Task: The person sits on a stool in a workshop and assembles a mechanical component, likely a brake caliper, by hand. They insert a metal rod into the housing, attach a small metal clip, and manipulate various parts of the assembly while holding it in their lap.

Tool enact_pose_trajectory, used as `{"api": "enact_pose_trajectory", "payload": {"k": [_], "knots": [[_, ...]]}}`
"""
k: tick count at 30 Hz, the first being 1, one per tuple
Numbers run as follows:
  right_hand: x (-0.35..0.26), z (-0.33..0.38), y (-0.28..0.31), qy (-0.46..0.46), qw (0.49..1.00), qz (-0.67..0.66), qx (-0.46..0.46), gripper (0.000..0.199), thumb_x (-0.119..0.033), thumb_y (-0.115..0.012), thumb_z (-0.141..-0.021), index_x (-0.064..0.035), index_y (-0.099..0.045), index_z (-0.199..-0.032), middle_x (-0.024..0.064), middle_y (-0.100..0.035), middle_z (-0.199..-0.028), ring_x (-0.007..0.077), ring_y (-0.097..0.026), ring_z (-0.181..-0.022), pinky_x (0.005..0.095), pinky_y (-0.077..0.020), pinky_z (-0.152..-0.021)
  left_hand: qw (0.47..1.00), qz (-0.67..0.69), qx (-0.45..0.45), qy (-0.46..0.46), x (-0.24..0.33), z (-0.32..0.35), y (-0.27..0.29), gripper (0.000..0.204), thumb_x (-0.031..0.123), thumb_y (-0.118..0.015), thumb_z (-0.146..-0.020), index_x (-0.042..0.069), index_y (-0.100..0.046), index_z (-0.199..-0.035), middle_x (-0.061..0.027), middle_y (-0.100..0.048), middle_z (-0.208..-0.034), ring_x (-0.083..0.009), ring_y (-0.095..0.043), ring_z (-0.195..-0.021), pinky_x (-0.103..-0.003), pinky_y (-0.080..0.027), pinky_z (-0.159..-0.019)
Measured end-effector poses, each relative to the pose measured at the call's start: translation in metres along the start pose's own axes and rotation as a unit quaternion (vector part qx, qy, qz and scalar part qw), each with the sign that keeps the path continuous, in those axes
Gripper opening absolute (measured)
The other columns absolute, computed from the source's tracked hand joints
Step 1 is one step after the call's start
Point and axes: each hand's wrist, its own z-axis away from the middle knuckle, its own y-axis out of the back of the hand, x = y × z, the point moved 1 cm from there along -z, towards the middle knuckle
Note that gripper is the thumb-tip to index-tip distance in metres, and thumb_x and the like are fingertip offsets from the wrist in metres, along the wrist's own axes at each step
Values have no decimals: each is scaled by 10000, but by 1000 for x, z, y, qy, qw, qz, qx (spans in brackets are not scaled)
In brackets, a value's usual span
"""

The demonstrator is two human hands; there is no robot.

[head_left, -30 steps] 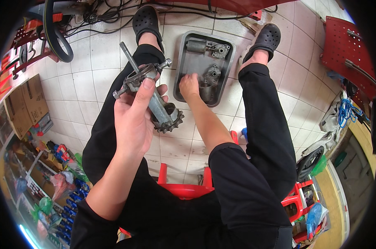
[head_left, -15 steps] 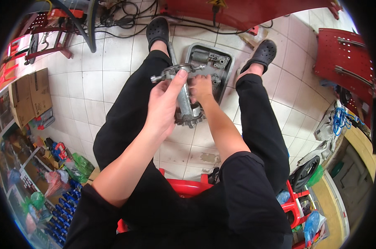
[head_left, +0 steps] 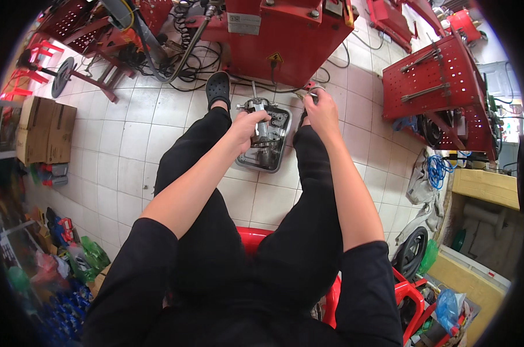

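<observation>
My left hand (head_left: 248, 128) is closed around a grey metal shaft assembly (head_left: 261, 132). It has a flange with bolts at its far end, a toothed-looking ring at the near end and a thin rod jutting away from me. The assembly sits over a grey tray (head_left: 284, 151) on the floor, which has metal parts inside; I cannot tell whether they touch. Right of the tray, my right hand (head_left: 322, 111) is raised near my right shin, fingers pinched on a small, partly hidden metallic thing (head_left: 315, 94) whose kind is unclear.
A large red machine (head_left: 285, 46) stands beyond the tray, with black cables (head_left: 204, 61) on the floor. To the right is a red perforated cabinet (head_left: 435, 87). Cardboard boxes (head_left: 45, 130) stand at the left. Beneath me is a red plastic stool (head_left: 252, 237).
My right hand has left the tray and moved right, now pinching a small thing. My left hand still holds the assembly. The view has shifted, showing more of the red machine.
</observation>
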Motion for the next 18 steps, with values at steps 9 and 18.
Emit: {"api": "enact_pose_trajectory", "payload": {"k": [9, 18], "knots": [[-105, 130, 90, 221, 973, -46, 54, 144, -133, -639, -755, -57, -587, -866, 74, -580, -806, 254, -554, -740, 351, -370, -739, 995, 49, -82, 23, 21, 140, -50, 215, 249, -664, -787, 110, -557, -911, -3, -577, -803, -118, -539, -692, -303, -496, -623], [-158, 208, 144, 350, 930, 29, 112, 212, -111, -694, -678, -84, -591, -861, 51, -564, -783, 239, -549, -753, 356, -369, -719, 987, 83, -132, -49, 7, 258, -52, 180, 150, -693, -787, 9, -619, -871, -48, -605, -730, -140, -589, -588, -301, -524, -551]]}}
